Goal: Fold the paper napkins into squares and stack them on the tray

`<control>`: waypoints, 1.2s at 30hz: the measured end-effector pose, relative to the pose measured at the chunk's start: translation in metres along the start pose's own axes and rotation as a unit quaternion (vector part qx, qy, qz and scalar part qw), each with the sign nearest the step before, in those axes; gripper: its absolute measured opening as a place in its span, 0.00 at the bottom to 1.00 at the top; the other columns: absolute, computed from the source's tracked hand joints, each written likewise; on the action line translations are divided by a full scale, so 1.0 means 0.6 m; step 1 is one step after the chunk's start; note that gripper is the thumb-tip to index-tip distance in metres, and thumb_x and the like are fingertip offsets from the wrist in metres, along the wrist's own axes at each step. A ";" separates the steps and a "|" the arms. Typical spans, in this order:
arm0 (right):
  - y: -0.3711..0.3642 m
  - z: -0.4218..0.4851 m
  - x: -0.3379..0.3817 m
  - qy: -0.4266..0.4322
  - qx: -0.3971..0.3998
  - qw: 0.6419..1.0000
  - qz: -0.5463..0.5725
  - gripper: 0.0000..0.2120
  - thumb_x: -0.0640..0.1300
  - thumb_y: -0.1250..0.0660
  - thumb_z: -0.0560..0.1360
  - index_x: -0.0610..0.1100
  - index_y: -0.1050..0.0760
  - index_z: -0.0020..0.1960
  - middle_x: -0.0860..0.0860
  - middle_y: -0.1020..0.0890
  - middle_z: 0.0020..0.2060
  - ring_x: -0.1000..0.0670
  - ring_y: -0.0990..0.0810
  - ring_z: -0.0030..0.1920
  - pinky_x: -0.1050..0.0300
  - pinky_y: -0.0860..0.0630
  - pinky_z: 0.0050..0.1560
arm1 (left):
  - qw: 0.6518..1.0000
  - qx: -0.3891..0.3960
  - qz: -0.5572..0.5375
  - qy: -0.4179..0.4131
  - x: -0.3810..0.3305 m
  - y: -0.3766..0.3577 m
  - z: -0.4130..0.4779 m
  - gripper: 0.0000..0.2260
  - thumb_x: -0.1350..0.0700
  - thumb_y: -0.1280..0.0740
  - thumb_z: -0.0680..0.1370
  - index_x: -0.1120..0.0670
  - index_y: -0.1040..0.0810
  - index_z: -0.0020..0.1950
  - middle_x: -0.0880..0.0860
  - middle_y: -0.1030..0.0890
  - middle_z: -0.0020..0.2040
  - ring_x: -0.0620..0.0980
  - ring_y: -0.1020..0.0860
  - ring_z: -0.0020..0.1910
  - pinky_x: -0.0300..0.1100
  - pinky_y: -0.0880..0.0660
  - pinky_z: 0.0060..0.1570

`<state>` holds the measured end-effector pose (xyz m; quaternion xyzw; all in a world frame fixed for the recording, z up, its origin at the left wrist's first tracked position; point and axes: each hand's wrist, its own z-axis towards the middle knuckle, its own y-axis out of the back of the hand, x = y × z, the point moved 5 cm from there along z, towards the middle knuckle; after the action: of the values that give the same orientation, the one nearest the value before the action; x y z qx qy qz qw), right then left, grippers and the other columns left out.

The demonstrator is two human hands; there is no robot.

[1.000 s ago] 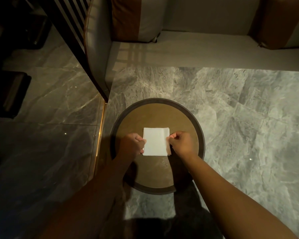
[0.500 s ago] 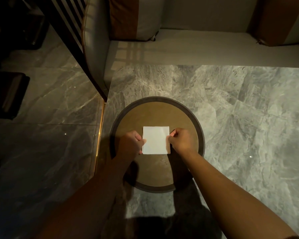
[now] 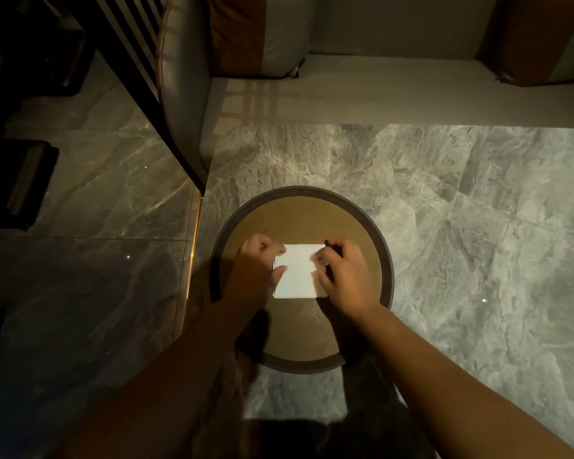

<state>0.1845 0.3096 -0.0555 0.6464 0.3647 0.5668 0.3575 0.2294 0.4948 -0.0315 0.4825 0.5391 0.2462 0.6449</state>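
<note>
The white napkin (image 3: 297, 271) lies flat near the middle of the round brown tray (image 3: 301, 367), which stands on the grey marble floor (image 3: 461, 210). It looks already folded to a near square, a little taller than wide, with its longer side running from 12 to 6 o'clock.

The left hand (image 3: 257, 270) is at the 9 o'clock edge of the napkin. Its fingers are curled and its thumb tip rests on the paper at that edge. The right hand (image 3: 343, 271) is at the 3 o'clock edge and covers the 2 o'clock corner; its fingertips are blurred, so I cannot tell if they pinch the paper or only press on it.

Both hands touch the napkin, one on each side, so neither is nearer. I judge that the coming move depends on this: the paper lies between the two hands, and any more pressing or straightening must work inward from 9 and 3 o'clock. Whether more napkins lie under this one, I cannot tell.
</note>
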 end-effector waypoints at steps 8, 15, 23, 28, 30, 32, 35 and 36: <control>-0.016 -0.001 -0.006 0.017 0.099 0.994 -0.052 0.33 0.56 0.29 0.76 0.55 0.36 0.78 0.47 0.44 0.81 0.43 0.51 0.81 0.42 0.44 0.77 | 0.987 0.114 0.112 -0.022 0.013 -0.027 -0.004 0.31 0.40 0.30 0.75 0.47 0.32 0.76 0.60 0.38 0.78 0.63 0.39 0.77 0.56 0.35 0.71; 0.002 0.007 -0.018 0.043 0.156 0.978 -0.134 0.41 0.64 0.32 0.75 0.57 0.48 0.81 0.48 0.53 0.82 0.42 0.55 0.81 0.40 0.46 0.78 | 0.980 0.134 0.124 -0.077 0.024 -0.014 -0.007 0.35 0.37 0.30 0.73 0.51 0.32 0.76 0.61 0.37 0.78 0.66 0.38 0.76 0.63 0.32 0.69; 0.007 0.002 -0.039 0.042 0.186 0.967 -0.169 0.45 0.69 0.37 0.75 0.57 0.58 0.82 0.49 0.60 0.82 0.39 0.61 0.80 0.38 0.54 0.79 | 0.965 0.205 0.146 -0.067 0.049 -0.028 -0.004 0.45 0.34 0.31 0.72 0.49 0.46 0.81 0.57 0.51 0.82 0.61 0.49 0.80 0.60 0.41 0.75; 0.002 0.004 -0.038 0.039 0.190 0.966 -0.173 0.46 0.68 0.36 0.75 0.57 0.58 0.82 0.49 0.60 0.82 0.38 0.62 0.80 0.38 0.55 0.78 | 0.969 0.198 0.132 -0.070 0.050 -0.028 -0.003 0.45 0.30 0.33 0.71 0.50 0.44 0.80 0.57 0.49 0.82 0.62 0.47 0.79 0.63 0.39 0.73; 0.001 0.005 -0.035 0.039 0.193 0.964 -0.181 0.46 0.67 0.36 0.75 0.56 0.58 0.82 0.48 0.60 0.82 0.37 0.61 0.80 0.37 0.55 0.78 | 0.972 0.193 0.121 -0.064 0.047 -0.024 -0.007 0.45 0.32 0.31 0.70 0.50 0.43 0.80 0.57 0.49 0.82 0.62 0.46 0.79 0.64 0.38 0.72; 0.001 0.007 -0.031 0.037 0.198 0.961 -0.187 0.46 0.67 0.35 0.75 0.55 0.57 0.81 0.48 0.59 0.82 0.36 0.61 0.80 0.36 0.54 0.77 | 0.973 0.191 0.121 -0.044 0.043 -0.024 -0.005 0.45 0.35 0.28 0.70 0.48 0.44 0.80 0.54 0.50 0.82 0.59 0.48 0.80 0.65 0.38 0.72; 0.004 0.012 -0.025 0.027 0.212 0.959 -0.187 0.47 0.66 0.32 0.74 0.54 0.56 0.81 0.47 0.58 0.82 0.36 0.60 0.80 0.35 0.53 0.77 | 0.961 0.245 0.125 0.016 0.040 -0.027 0.002 0.46 0.36 0.27 0.70 0.44 0.49 0.80 0.49 0.57 0.82 0.55 0.56 0.80 0.62 0.48 0.76; 0.008 0.013 -0.021 0.018 0.219 0.957 -0.188 0.47 0.65 0.32 0.74 0.54 0.55 0.81 0.47 0.57 0.82 0.36 0.59 0.80 0.35 0.53 0.77 | 0.960 0.252 0.118 0.029 0.035 -0.024 0.004 0.45 0.37 0.27 0.70 0.44 0.49 0.80 0.48 0.57 0.82 0.55 0.56 0.80 0.62 0.49 0.76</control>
<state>0.1914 0.2956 -0.0582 0.6182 0.6014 0.4068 0.3010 0.2351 0.5057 -0.0541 0.6824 0.5414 0.1907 0.4525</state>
